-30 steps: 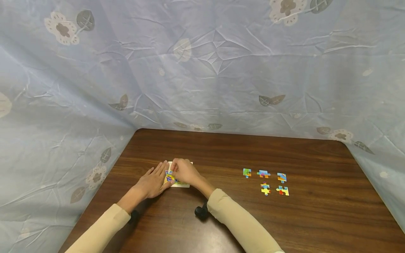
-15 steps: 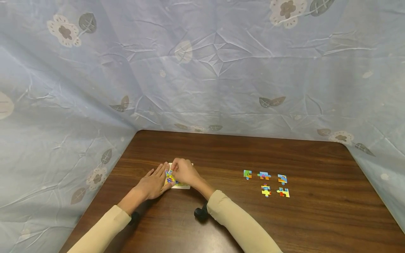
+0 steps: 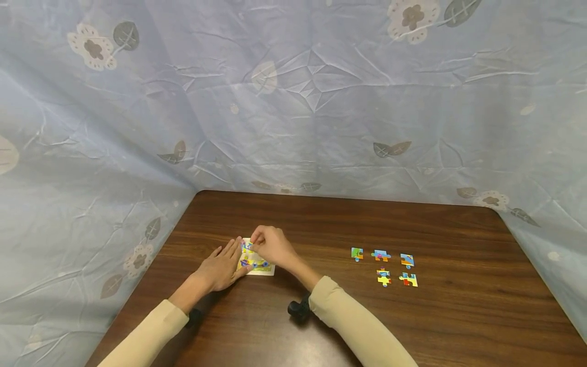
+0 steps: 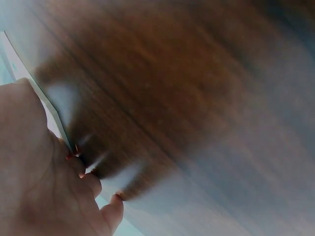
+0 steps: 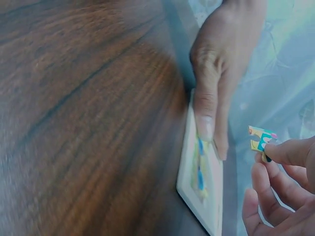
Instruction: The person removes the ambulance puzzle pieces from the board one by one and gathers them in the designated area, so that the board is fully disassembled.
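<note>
A small puzzle board (image 3: 262, 272) with a white border lies at the table's left; a strip of picture with yellow and blue shows along its near side. My left hand (image 3: 220, 264) rests on the board's left edge with its fingers stretched out, thumb along the near side. My right hand (image 3: 274, 247) is raised over the board. In the right wrist view it pinches a puzzle piece (image 5: 261, 138), yellow and teal, between thumb and fingertip, apart from the board. The left wrist view shows mostly fingers and table.
Several loose puzzle pieces lie on the brown table to the right, among them a green one (image 3: 356, 253), a blue one (image 3: 380, 255) and a yellow one (image 3: 409, 279). A pale floral curtain (image 3: 312, 127) hangs behind and left of the table (image 3: 321, 219).
My right hand has lifted off the board, a little up and to the right, with the puzzle piece pinched. More of the board shows now. The left hand has stayed in place.
</note>
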The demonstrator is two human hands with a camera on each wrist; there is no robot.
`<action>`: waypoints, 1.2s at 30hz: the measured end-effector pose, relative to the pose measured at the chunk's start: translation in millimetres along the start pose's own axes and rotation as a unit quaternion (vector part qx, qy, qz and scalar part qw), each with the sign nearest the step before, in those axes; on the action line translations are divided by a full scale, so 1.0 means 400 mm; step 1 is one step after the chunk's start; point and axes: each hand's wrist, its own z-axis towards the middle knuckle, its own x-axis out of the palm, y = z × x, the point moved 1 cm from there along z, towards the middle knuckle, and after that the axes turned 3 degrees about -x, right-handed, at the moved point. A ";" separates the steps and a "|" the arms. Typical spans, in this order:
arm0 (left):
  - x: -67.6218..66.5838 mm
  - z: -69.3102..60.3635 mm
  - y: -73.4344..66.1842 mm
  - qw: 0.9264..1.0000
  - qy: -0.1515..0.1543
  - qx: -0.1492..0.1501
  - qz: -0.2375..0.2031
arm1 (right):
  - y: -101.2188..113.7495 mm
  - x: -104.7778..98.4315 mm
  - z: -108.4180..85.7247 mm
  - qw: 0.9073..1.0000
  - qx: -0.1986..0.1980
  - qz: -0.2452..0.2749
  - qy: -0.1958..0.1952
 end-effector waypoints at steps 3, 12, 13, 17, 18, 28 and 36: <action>0.003 -0.001 0.000 1.000 -0.001 0.000 -0.004 | 0.002 -0.014 -0.007 1.000 0.004 0.004 -0.001; 0.008 0.002 0.000 1.000 -0.009 -0.002 -0.007 | -0.007 -0.080 -0.044 0.999 0.004 0.048 0.002; 0.008 0.003 0.000 1.000 -0.008 -0.003 -0.005 | -0.009 -0.090 -0.050 0.999 0.000 0.048 -0.001; 0.002 0.002 0.001 1.000 -0.010 -0.002 -0.001 | -0.016 -0.130 -0.071 0.999 -0.009 0.051 -0.010; 0.002 0.002 0.001 1.000 -0.011 -0.002 0.000 | -0.018 -0.140 -0.076 0.998 -0.009 0.055 -0.010; 0.003 -0.003 0.002 1.000 -0.012 -0.001 -0.006 | -0.044 -0.225 -0.142 0.997 -0.002 0.070 -0.011; 0.005 0.001 0.001 1.000 -0.014 0.002 -0.012 | -0.070 -0.304 -0.205 0.997 0.016 0.067 -0.023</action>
